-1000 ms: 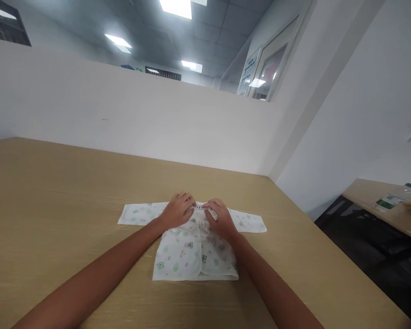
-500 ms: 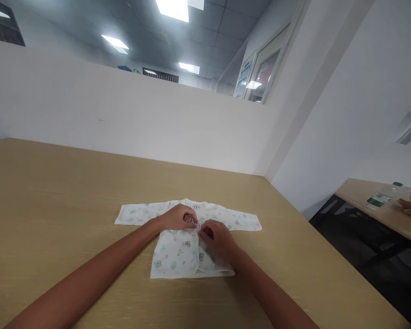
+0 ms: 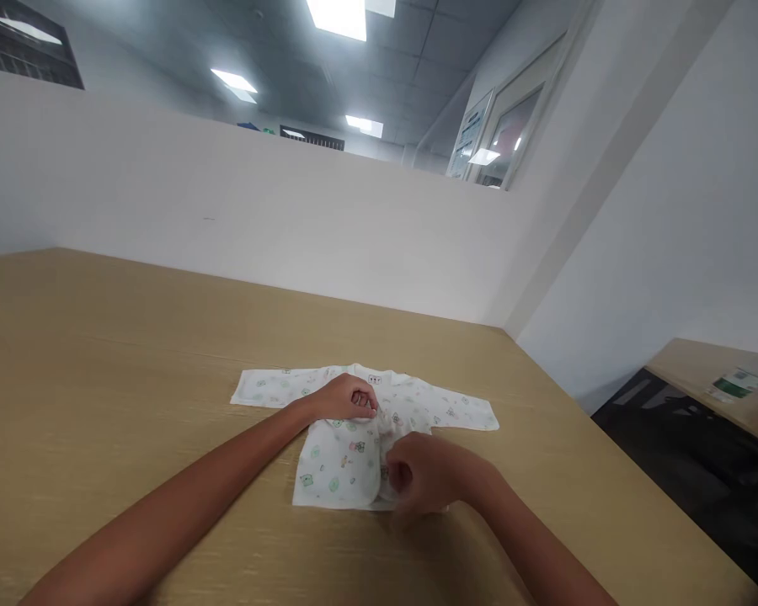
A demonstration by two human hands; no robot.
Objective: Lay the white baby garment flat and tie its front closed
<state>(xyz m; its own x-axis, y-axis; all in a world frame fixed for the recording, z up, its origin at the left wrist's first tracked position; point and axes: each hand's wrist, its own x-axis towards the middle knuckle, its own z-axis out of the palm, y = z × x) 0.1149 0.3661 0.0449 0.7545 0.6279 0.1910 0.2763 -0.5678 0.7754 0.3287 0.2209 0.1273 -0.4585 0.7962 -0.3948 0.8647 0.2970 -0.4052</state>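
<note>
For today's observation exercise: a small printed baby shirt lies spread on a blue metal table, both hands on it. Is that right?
Not quite. The head view shows the table is light wood, not blue metal. The baby shirt does lie spread there, with the left hand and right hand on it.

The right hand [image 3: 426,480] is motion-blurred, hiding the shirt's [image 3: 341,454] lower hem; its grip is perhaps closed.

Baby shirt [image 3: 341,454]: white w/ small green/pink print, flat on wooden table [image 3: 132,353], sleeves spread L & R, front flaps overlapped at centre, collar toward table's far edge.
</note>
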